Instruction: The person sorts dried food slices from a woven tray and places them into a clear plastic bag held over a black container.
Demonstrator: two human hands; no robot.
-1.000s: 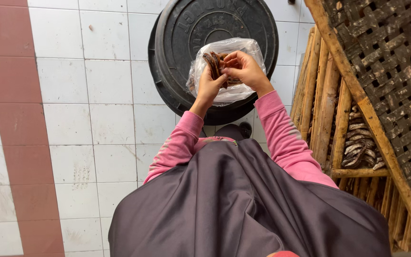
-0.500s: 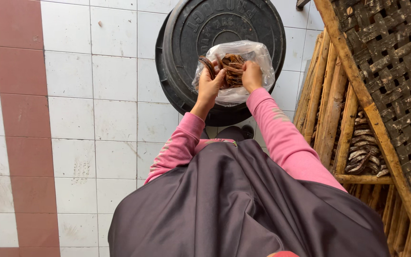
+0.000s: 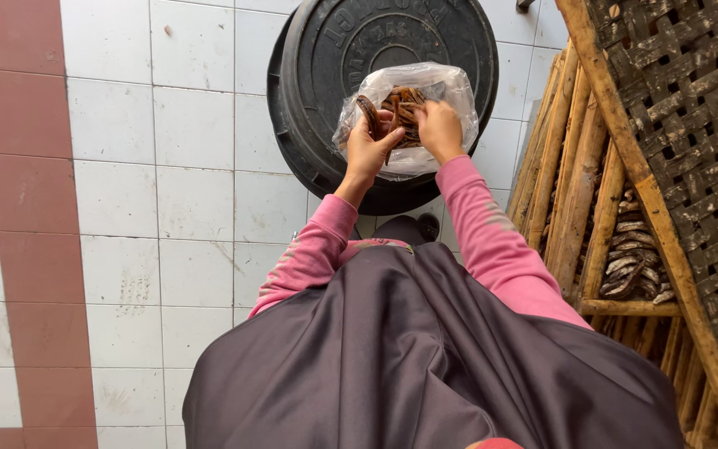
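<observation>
Both hands have sunk lower over the thin, soft clear plastic bag (image 3: 409, 125) on the round black lid (image 3: 326, 100): the left hand (image 3: 367, 150) pinches a light, stiff brown dried strip (image 3: 369, 115) at its end, and the right hand (image 3: 438, 129) is closed on the bag's rim.

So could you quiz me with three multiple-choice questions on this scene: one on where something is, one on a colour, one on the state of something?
1. Where is the clear plastic bag?
A. On the round black lid
B. On the bamboo rack
C. On the red floor stripe

2. What colour are the sleeves?
A. Blue
B. Pink
C. White

3. What is the left hand doing?
A. Lying flat on the floor
B. Holding a dark brown strip at the bag's mouth
C. Gripping the rack

Answers:
1 A, the bag sits over the lid.
2 B, both arms are pink.
3 B, its fingers pinch the strip, while the right hand is at the bag's opening.
</observation>
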